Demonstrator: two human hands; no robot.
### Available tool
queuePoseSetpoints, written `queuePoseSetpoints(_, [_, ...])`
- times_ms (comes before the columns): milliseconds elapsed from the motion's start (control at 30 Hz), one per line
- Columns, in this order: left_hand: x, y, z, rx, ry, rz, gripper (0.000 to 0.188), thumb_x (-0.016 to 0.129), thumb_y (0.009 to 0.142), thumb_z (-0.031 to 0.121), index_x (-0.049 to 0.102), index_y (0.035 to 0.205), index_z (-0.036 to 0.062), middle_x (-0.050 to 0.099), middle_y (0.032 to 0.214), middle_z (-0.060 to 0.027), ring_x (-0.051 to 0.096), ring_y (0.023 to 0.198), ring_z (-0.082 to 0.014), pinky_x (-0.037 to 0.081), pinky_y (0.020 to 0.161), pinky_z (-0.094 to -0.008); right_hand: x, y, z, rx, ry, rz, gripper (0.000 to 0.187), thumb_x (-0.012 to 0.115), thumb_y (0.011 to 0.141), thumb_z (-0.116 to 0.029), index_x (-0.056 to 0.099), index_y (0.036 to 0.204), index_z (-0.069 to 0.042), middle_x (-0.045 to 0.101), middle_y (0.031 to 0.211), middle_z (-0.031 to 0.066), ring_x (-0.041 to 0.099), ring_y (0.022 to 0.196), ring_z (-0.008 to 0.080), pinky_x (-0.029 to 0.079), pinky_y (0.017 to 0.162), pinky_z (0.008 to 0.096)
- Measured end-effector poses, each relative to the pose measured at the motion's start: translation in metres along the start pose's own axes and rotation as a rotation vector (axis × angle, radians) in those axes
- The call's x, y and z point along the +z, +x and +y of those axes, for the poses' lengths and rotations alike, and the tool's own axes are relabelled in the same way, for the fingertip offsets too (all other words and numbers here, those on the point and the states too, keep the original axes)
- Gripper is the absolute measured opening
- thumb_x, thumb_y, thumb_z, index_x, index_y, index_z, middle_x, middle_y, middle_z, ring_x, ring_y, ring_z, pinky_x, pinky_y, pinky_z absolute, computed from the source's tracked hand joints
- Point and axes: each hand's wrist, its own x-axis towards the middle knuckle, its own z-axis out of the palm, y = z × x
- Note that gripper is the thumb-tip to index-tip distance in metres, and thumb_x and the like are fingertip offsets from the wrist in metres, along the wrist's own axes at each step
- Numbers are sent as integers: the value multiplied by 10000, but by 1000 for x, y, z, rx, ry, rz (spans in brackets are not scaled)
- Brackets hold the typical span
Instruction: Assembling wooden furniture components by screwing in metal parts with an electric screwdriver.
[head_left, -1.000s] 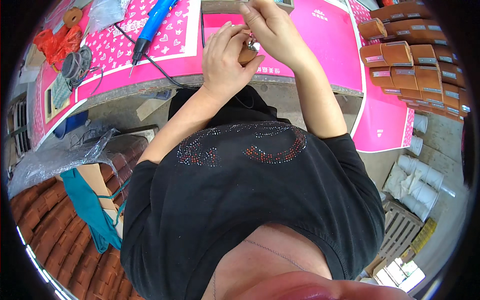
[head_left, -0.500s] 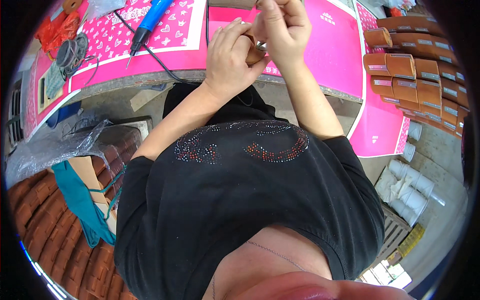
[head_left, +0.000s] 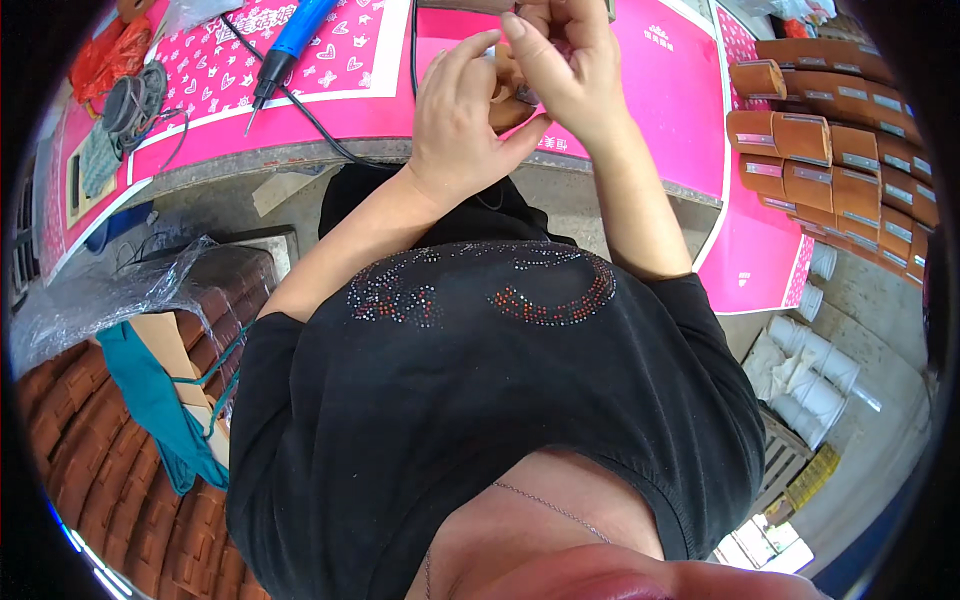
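At the table's near edge, my left hand (head_left: 455,115) curls around a small brown curved piece (head_left: 510,112), which looks like leather or wood. A small dark, shiny bit shows at its right side; the fingers hide much of the rest. Just to the right, my right hand (head_left: 575,75) is raised a little apart from my left hand, with its thumb and fingers bent together. Whatever its fingertips hold, if anything, is too hidden to name.
A blue electric screwdriver (head_left: 290,45) with a black cable lies left on the pink table mat (head_left: 670,110). Brown strap-like pieces with silver plates (head_left: 830,150) stand stacked at right. More brown pieces (head_left: 110,470), plastic film (head_left: 110,300) and teal cloth (head_left: 150,400) lie lower left.
My right hand has shifted slightly, its thumb tipping to the left. My left hand still holds the brown piece, its fingers a bit more spread.
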Motion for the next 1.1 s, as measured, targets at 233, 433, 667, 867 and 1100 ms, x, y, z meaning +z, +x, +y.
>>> queuePoseSetpoints(233, [9, -4, -9, 48, 71, -14, 353, 730, 569, 160, 607, 879, 45, 570, 990, -114, 552, 933, -307, 429, 794, -404, 9, -13, 12, -48, 251, 133, 242, 650, 794, -21, 469, 955, -38, 461, 704, -14, 427, 600, 21, 325, 504, 162])
queuePoseSetpoints(433, [7, -4, -2, 30, 54, 11, 393, 764, 563, 194, 567, 876, 61, 563, 1042, -118, 530, 994, -318, 397, 870, -419, -20, 1, -44, 177, -267, -194, 227, 524, 897, -133, 477, 1063, 14, 554, 769, 110, 567, 699, 151, 448, 589, 282])
queuePoseSetpoints(667, [5, -6, -3, 73, 155, -7, 472, 767, 575, 202, 511, 940, 48, 469, 1139, -184, 443, 1083, -386, 360, 918, -459, 5, 1, -34, 282, 8, 148, 159, 489, 901, -67, 478, 1049, -11, 498, 703, 27, 457, 570, 82, 377, 502, 220])
queuePoseSetpoints(867, [3, -5, -2, 65, 168, -30, 461, 756, 587, 187, 490, 924, 22, 459, 1149, -197, 439, 1081, -394, 358, 914, -466, 27, 3, -11, 218, 173, 416, 93, 471, 930, -112, 487, 892, -29, 432, 621, -39, 365, 503, 17, 304, 443, 166])
queuePoseSetpoints(1100, [9, -8, -6, 66, 119, 20, 502, 768, 563, 140, 427, 917, 39, 471, 1137, -194, 459, 1061, -392, 367, 894, -468, 25, -5, 2, 195, 365, 436, 176, 435, 952, -159, 492, 850, -28, 434, 597, -28, 359, 474, 21, 301, 425, 166])
